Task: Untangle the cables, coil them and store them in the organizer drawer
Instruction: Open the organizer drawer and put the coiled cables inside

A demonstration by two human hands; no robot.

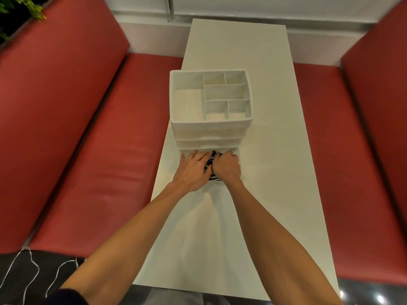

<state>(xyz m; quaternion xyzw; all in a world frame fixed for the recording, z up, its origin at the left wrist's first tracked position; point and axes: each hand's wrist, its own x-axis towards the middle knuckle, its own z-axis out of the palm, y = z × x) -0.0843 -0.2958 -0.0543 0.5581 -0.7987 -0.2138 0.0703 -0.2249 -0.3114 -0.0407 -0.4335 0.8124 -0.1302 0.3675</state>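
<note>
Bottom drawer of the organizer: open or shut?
Open: the drawer juts out below the organizer; left hand presses, right hand grips cables inside it.

Both bare forearms reach forward, the left hand (193, 170) flat with fingers spread, the right hand (226, 167) close beside it, fingers curled round the coiled cables (208, 165).

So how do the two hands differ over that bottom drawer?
The left hand lies fairly flat with its fingers stretched out, pressing on the cables. The right hand is curled like a fist and grips them. The left hand has its thumb spread wide to the side, while the right hand has its fingers folded under. Both are on the same black-and-white cables in the pulled-out drawer.
</note>
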